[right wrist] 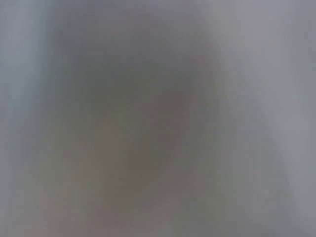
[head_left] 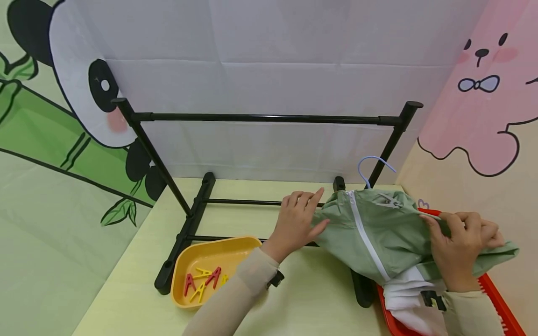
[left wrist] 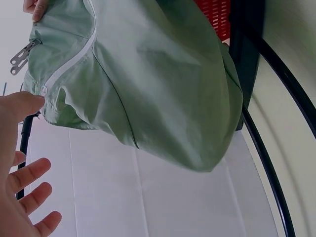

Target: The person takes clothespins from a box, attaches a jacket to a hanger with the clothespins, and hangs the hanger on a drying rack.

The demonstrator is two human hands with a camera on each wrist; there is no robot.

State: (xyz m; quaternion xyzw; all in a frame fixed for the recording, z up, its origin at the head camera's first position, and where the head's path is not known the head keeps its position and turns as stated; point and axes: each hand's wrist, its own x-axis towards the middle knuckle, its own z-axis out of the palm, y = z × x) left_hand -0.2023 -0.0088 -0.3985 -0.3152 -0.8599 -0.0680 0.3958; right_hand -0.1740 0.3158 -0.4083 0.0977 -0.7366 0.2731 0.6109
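Observation:
A green garment (head_left: 336,233) with a white zipper hangs on a blue hanger (head_left: 370,157), whose hook sticks up above it. A grey clip (head_left: 390,201) sits at its upper edge, and shows too in the left wrist view (left wrist: 23,57). My right hand (head_left: 458,247) pinches the garment's right part. My left hand (head_left: 296,224) has its fingers extended at the garment's left edge; in the left wrist view the hand (left wrist: 19,163) has its thumb by the zipper end, fingers spread. The right wrist view is blurred.
A black rack (head_left: 265,118) stands behind and around the garment. A yellow tray (head_left: 235,249) with several red and yellow clothespins is at the left. Under the right hand lies white cloth (head_left: 403,298) in a red basket (head_left: 500,298).

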